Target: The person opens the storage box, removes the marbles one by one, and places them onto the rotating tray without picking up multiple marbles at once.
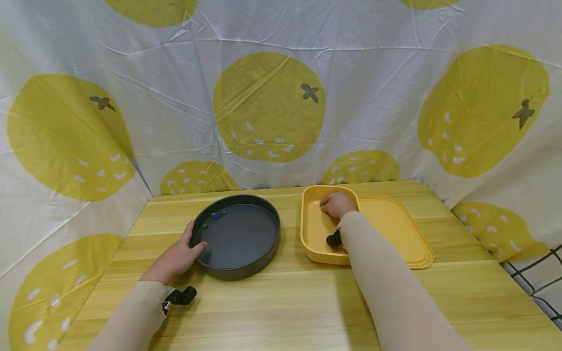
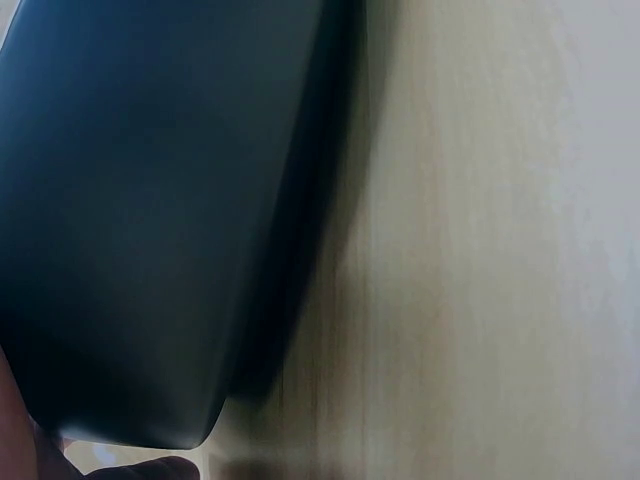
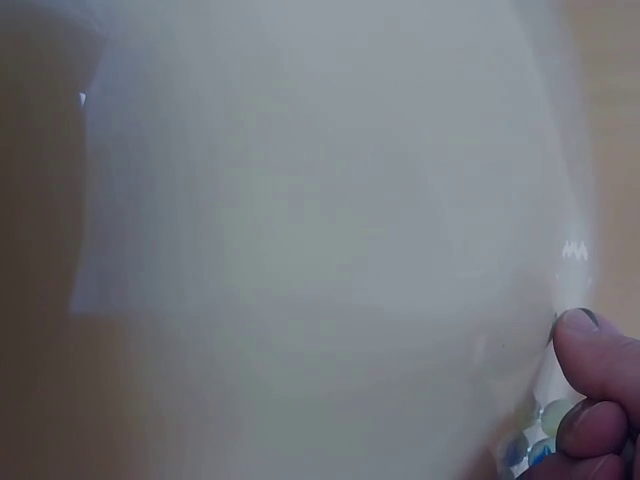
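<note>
A round dark grey pan (image 1: pixel 239 239) sits on the table at left, with several small blue and green marbles (image 1: pixel 217 215) along its far left inner edge. My left hand (image 1: pixel 177 256) grips its left rim, thumb over the inside and fingers along the outer wall. At right, my right hand (image 1: pixel 339 204) reaches into a yellow rectangular container (image 1: pixel 310 234). Its curled fingers pinch a small greenish marble (image 1: pixel 322 205) that they mostly hide. More glass marbles (image 3: pixel 545 430) lie by those fingers at the container's wall in the right wrist view.
A flat yellow lid (image 1: pixel 395 229) lies just right of the container, partly behind the right forearm. Behind the wooden table (image 1: pixel 263 312) hangs a white curtain (image 1: pixel 373 107) with yellow fruit prints. A black wire grid (image 1: pixel 542 278) stands past the table's right edge.
</note>
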`<state>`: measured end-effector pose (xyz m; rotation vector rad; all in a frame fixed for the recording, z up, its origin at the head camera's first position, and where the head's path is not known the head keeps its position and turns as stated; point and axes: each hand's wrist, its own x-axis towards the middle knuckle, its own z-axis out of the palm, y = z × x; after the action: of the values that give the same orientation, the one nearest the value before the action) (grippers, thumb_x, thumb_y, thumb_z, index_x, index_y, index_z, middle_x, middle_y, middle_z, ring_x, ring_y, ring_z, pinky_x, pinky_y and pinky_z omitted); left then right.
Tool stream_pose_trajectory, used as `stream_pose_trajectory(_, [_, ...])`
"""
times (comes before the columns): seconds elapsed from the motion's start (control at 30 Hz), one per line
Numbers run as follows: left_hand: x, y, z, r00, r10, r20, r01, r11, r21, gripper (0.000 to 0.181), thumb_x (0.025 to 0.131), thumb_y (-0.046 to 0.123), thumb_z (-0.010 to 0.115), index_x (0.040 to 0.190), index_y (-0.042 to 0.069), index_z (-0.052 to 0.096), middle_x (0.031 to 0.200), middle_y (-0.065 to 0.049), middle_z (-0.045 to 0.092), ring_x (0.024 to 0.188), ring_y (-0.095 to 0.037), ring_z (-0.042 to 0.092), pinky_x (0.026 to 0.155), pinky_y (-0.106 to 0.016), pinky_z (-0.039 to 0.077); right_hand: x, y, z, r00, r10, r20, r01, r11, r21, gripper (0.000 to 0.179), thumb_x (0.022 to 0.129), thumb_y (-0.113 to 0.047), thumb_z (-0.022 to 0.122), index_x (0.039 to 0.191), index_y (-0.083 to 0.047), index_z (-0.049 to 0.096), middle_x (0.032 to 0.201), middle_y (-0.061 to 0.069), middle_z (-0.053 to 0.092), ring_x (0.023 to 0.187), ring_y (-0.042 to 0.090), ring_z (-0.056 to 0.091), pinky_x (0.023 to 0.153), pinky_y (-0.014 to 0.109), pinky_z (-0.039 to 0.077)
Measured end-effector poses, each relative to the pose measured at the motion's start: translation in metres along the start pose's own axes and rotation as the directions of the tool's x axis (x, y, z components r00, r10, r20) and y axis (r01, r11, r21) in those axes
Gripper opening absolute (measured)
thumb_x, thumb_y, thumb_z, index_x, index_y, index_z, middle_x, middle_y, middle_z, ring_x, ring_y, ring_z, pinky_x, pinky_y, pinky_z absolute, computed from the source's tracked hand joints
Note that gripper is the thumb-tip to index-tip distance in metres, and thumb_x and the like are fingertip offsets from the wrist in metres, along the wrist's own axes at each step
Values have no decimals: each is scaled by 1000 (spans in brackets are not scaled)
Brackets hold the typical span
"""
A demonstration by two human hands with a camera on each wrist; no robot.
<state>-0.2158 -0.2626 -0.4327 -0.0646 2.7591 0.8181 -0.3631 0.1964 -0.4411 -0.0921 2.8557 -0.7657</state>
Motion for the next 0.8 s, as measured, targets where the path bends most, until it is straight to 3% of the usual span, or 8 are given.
stream_pose_trajectory(0.53, [0,0,1,1000,1,-2,-1,1000,1,93,108,55,46,170,13,-10,166,-38,26,149,-59,35,116,-71,35,-2,0,2,996,-32,82,26,997,73,31,96,-19,70,124,-9,79,135,13,73,105,25,64,92,32,50])
stream_pose_trajectory(0.8, [-1,1,-1,1000,1,-2,-1,1000,2,93,108,55,46,170,13,-10,165,-38,27,148,-59,37,116,-71,37,-6,-5,1,990,-76,118,71,996,47,29,98,-19,69,123,-9,79,135,14,72,107,25,64,92,32,50])
